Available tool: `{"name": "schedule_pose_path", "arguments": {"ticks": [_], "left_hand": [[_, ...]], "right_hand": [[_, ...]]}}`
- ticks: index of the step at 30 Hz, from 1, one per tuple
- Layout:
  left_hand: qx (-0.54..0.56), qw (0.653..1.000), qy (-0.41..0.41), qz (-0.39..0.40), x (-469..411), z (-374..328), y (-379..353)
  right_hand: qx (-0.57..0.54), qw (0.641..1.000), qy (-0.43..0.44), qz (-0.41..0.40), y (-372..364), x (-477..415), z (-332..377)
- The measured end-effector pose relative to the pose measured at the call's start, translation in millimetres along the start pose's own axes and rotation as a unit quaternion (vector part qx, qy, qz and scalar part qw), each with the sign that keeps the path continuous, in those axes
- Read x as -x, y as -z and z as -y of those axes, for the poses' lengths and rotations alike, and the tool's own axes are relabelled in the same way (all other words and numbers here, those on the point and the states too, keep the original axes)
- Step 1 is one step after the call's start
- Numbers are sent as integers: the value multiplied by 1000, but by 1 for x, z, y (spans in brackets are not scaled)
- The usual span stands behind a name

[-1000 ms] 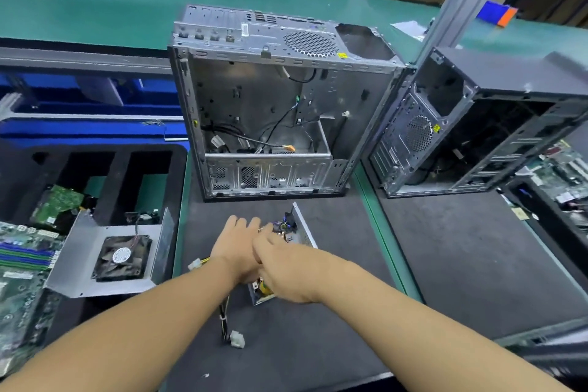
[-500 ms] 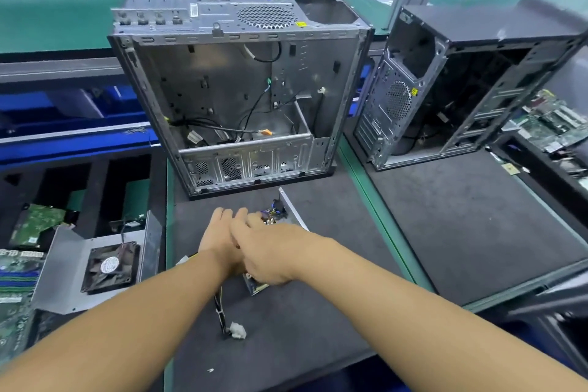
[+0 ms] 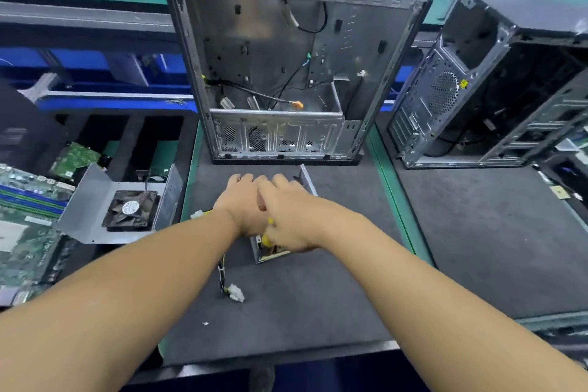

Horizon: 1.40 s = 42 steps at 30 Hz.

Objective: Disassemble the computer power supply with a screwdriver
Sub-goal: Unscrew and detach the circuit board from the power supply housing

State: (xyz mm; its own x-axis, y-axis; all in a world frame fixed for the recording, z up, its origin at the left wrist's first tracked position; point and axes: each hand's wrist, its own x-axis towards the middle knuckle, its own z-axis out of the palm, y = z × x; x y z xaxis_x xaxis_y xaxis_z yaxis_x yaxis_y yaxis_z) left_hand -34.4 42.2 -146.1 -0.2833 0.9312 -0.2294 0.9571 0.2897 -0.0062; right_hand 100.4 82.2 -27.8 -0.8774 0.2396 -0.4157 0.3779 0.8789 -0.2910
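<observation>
The power supply (image 3: 271, 254) lies opened on the dark mat (image 3: 318, 296), and one thin metal wall (image 3: 308, 177) of it stands up on the right. Both of my hands cover most of it. My left hand (image 3: 242, 204) reaches over its left side with the fingers bent down into the unit. My right hand (image 3: 288, 220) overlaps the left one, fingers curled over the inside. A bit of yellow (image 3: 266, 239) shows under my right palm. From the unit a cable runs toward me and ends in a white connector (image 3: 236, 292). No screwdriver is visible.
An empty silver computer case (image 3: 286, 73) stands just behind the power supply. A black case (image 3: 496, 89) stands to the right. At the left a metal cover with a fan (image 3: 132, 210) rests over a black bin, beside circuit boards (image 3: 25, 210).
My hands stay on the power supply with hardly any shift. The view has tilted and moved closer, so the cases sit higher in the frame.
</observation>
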Motion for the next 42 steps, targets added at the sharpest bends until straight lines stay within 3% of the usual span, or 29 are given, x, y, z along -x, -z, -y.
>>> {"name": "schedule_pose_path", "arguments": {"ticks": [2, 6, 11, 17, 19, 22, 29, 33, 37, 42], "left_hand": [[17, 1000, 8, -5, 0, 0, 1], [-1, 1000, 6, 3, -2, 0, 3], [83, 996, 29, -29, -2, 0, 1], [54, 994, 99, -8, -6, -7, 0], [23, 994, 103, -42, -6, -12, -5], [72, 987, 112, -95, -4, -11, -13], [93, 983, 95, -129, -2, -14, -9], [120, 980, 104, -120, 4, -15, -8], [140, 976, 105, -127, 4, -13, -8], [70, 986, 91, -125, -1, -13, -12]], "right_hand": [[5, 1000, -12, 19, 0, 2, -4], [18, 997, -59, -37, -9, 3, -1], [54, 997, -32, -47, -11, -2, -1], [103, 993, -35, -39, -11, -5, 5], [73, 996, -39, -32, -8, -4, 8], [14, 998, -47, -27, -7, -1, 8], [-19, 995, -81, -60, -16, 5, 3], [9, 994, -30, -105, -18, 7, 2], [-62, 997, -16, -43, -13, 11, -2], [-32, 990, -120, -74, -19, 6, -2]]}}
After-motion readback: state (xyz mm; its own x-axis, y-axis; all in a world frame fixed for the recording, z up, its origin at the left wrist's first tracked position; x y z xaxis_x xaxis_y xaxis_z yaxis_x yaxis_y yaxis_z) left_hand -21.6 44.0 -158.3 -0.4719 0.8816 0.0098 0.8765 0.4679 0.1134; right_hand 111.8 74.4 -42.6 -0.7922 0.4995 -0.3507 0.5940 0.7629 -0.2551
